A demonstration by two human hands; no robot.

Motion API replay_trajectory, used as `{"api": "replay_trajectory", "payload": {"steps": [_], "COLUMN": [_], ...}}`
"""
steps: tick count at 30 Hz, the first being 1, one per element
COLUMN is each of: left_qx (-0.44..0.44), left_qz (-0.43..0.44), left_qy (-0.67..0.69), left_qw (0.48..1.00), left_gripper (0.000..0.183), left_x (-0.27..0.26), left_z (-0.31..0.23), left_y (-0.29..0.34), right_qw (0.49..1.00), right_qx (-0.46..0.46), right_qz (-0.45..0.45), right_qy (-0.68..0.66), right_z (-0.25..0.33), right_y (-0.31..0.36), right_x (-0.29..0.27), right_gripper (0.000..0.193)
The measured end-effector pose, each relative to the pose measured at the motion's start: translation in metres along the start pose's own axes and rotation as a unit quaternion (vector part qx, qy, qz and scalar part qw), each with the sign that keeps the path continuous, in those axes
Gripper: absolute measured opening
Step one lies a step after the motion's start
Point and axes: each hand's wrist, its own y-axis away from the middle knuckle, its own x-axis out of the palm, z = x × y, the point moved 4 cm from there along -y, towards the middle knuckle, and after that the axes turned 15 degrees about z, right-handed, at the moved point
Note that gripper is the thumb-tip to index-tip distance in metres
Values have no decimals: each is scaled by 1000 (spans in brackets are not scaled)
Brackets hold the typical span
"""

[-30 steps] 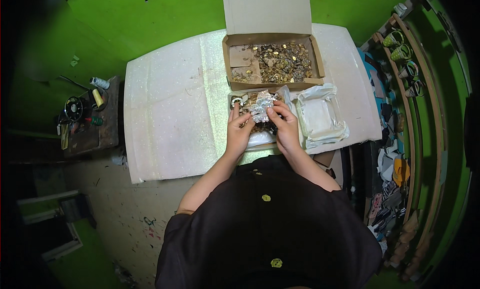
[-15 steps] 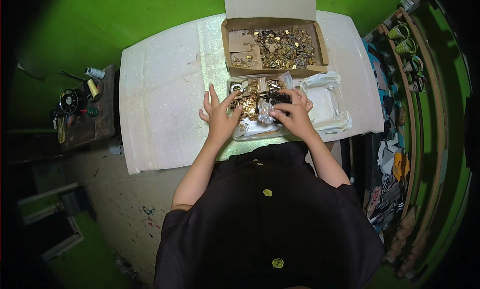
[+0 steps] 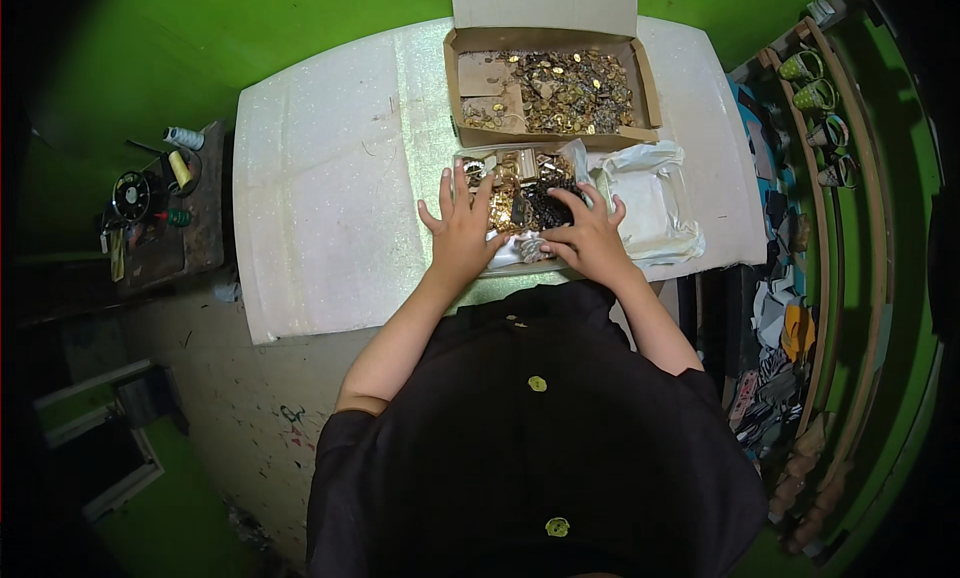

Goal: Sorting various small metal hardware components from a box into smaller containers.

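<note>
My left hand (image 3: pixel 462 240) lies over the left side of a shallow clear tray (image 3: pixel 508 270), fingers spread and empty. Gold-coloured metal pieces (image 3: pixel 503 206) sit beside its fingertips. Above the tray's right side, my right hand (image 3: pixel 598 243) has its fingers apart. Its thumb is at a small silvery bundle (image 3: pixel 531 247) near the tray's front edge; whether they touch is hard to tell. A heap of black beads or chain (image 3: pixel 550 214) lies under the right fingertips. Parts of the tray's contents are hidden by both hands.
Behind the tray stands an open cardboard box (image 3: pixel 556 136) full of small gold and silver metal pieces. A white-lined lid or tray (image 3: pixel 655 203) adjoins on the right. All are on a white table (image 3: pixel 320 198). At left, a dark stand (image 3: pixel 195 228) carries thread spools (image 3: pixel 184 138).
The silvery bundle that was raised in my right hand is now low in the tray, and the right fingers have spread. My left hand has moved right and flattened over the pieces.
</note>
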Motion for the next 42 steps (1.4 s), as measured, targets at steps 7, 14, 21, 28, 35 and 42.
{"api": "replay_trajectory", "payload": {"steps": [7,14,21,28,35,42], "left_qx": [-22,-22,-10,-8,-19,-39], "left_qz": [19,24,20,48,53,98], "left_qy": [-9,-2,-7,-12,-52,-37], "left_qw": [1000,999,1000,999,997,994], "left_gripper": [99,98,98,105,113,107], "left_x": [-3,0,3,1,13,-30], "left_z": [4,5,3,-7,-15,-21], "left_y": [1,2,-3,-15,-27,-22], "right_qw": [993,995,991,993,990,989], "right_qx": [-37,-7,14,5,56,147], "right_qz": [5,35,87,47,-8,-17], "right_qy": [114,91,101,109,125,4], "right_z": [8,4,-3,-4,2,-9], "right_y": [-9,-9,-19,-21,-19,-10], "right_x": [30,31,34,39,37,8], "right_gripper": [12,9,11,14,57,61]}}
